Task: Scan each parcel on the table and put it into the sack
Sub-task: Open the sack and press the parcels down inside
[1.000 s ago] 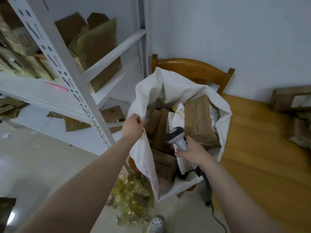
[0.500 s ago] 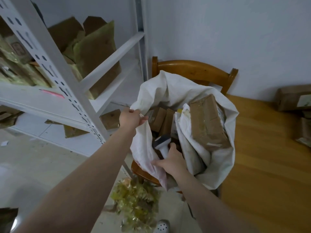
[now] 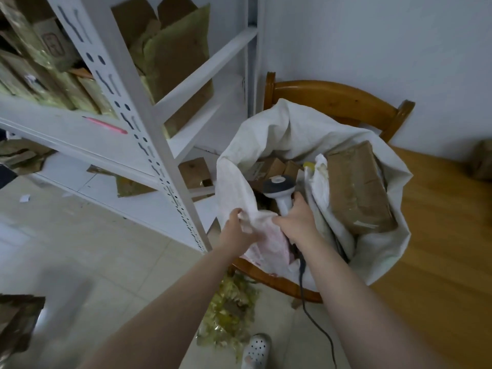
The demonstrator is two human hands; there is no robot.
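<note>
Inside white sack (image 3: 290, 129), brown parcel (image 3: 356, 187), small boxes (image 3: 277, 166), scanner (image 3: 279, 190)

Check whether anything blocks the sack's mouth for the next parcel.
Partly. The right hand holds the scanner over the opening of the sack, and a large brown parcel fills its right side. The left hand grips the near rim.

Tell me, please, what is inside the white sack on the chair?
The sack holds a large taped brown parcel, smaller brown boxes and a white bag. Anything deeper is hidden by these, the sack's folds and the right hand holding the scanner.
</note>
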